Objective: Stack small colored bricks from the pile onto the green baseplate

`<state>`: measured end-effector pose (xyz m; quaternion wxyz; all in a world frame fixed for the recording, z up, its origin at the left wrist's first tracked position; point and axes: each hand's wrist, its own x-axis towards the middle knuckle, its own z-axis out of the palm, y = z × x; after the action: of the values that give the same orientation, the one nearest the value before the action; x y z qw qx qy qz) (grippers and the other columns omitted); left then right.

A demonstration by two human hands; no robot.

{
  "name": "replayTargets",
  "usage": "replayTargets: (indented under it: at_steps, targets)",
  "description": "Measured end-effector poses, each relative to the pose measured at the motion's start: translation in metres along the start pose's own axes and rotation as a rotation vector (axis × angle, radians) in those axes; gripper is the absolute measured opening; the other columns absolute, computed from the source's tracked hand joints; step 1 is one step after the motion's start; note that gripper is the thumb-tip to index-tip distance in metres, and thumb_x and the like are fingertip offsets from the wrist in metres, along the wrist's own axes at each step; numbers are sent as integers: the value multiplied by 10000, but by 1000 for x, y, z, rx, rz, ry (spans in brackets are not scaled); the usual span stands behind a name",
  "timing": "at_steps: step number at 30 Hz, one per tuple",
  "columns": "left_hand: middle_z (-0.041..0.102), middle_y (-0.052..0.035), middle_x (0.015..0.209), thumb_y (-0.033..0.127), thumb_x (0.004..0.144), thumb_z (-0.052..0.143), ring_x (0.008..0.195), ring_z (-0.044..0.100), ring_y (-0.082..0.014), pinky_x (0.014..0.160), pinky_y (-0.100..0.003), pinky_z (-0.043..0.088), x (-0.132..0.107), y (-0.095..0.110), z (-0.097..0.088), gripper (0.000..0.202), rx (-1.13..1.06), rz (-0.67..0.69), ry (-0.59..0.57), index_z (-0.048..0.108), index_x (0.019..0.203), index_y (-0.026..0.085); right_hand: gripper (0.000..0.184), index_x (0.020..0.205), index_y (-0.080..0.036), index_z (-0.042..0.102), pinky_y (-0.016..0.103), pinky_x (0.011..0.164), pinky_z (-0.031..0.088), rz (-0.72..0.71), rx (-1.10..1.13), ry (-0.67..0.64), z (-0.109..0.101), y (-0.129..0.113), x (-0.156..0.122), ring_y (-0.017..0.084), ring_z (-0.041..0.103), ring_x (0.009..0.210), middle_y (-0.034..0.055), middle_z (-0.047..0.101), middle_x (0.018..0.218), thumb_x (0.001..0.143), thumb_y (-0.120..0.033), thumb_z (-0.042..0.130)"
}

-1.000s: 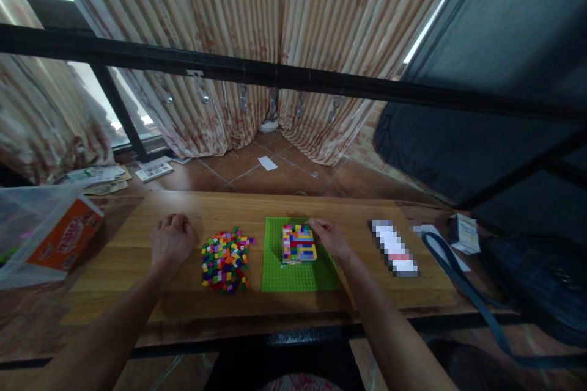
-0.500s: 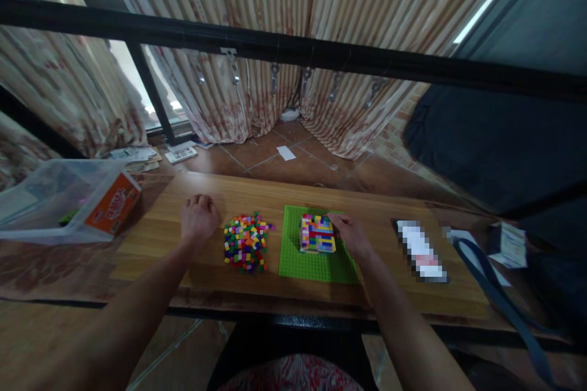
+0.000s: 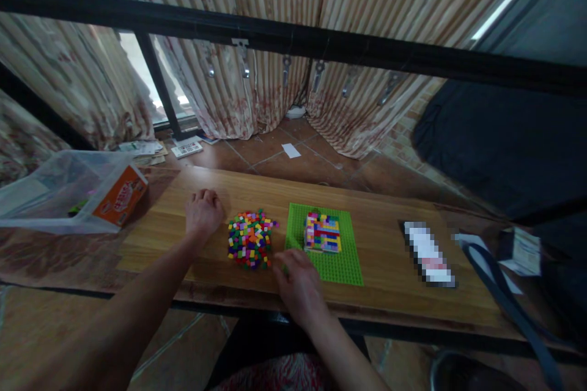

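My left hand (image 3: 204, 214) rests on the wooden board, fingers curled into a loose fist; I see nothing in it, though its palm is hidden. To its right lies a pile of small, many-coloured toy bricks (image 3: 250, 241). My right hand (image 3: 298, 284) is just right of the pile's near edge, over the near left corner of the green baseplate (image 3: 346, 269). Its fingers are a little apart with nothing visible between them. On the baseplate stands a block built of bricks (image 3: 322, 233), its top patterned in red, yellow, blue and pink. Neither hand touches it.
A clear plastic bin (image 3: 59, 220) with an orange label stands left of the wooden board (image 3: 385, 293). A phone with a blurred-out screen (image 3: 428, 255) lies on the right, beside a dark strap (image 3: 509, 305). A black metal bar (image 3: 275, 40) crosses above the far side.
My right hand has left the brick block and moved left and nearer to me, beside the loose pile; its fingers have parted. My left hand stays put. The view has shifted slightly.
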<state>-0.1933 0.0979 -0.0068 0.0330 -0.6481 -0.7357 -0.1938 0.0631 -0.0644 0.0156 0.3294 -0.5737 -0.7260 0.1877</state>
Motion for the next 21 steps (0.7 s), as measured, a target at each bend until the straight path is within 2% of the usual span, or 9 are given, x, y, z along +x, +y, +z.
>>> replayTargets:
  at_steps: [4, 12, 17, 21]
  targets:
    - [659, -165, 1122, 269, 876, 383, 1078, 570, -319, 974, -458, 417, 2, -2, 0, 361, 11, -1, 12, 681, 1039, 145, 227, 1006, -242, 679, 367, 856, 512, 47, -127, -90, 20, -3, 2, 244, 613, 992, 64, 672, 1006, 831, -114, 611]
    - [667, -148, 1105, 265, 873, 391, 1089, 579, -322, 1009, -465, 414, 3, -3, 1, 335, 20, 26, 9, 668, 1029, 159, 102, 904, -220, 663, 349, 818, 498, 82, -215, -89, 28, -4, 13, 230, 594, 938, 63, 648, 965, 867, -143, 608]
    - [662, -159, 1121, 275, 881, 380, 1108, 571, -322, 1018, -464, 409, 2, -3, 0, 355, 20, 33, 18, 666, 1052, 151, 122, 871, -221, 648, 335, 819, 487, 71, -165, -77, 29, -2, 14, 224, 602, 934, 67, 657, 939, 881, -126, 571]
    - [657, -169, 1131, 269, 864, 401, 1108, 573, -323, 1021, -470, 403, 3, -2, 0, 358, -14, 14, 6, 676, 1058, 146, 122, 854, -218, 639, 304, 785, 477, 90, -42, -9, 25, 1, 10, 202, 614, 875, 44, 670, 882, 857, -124, 561]
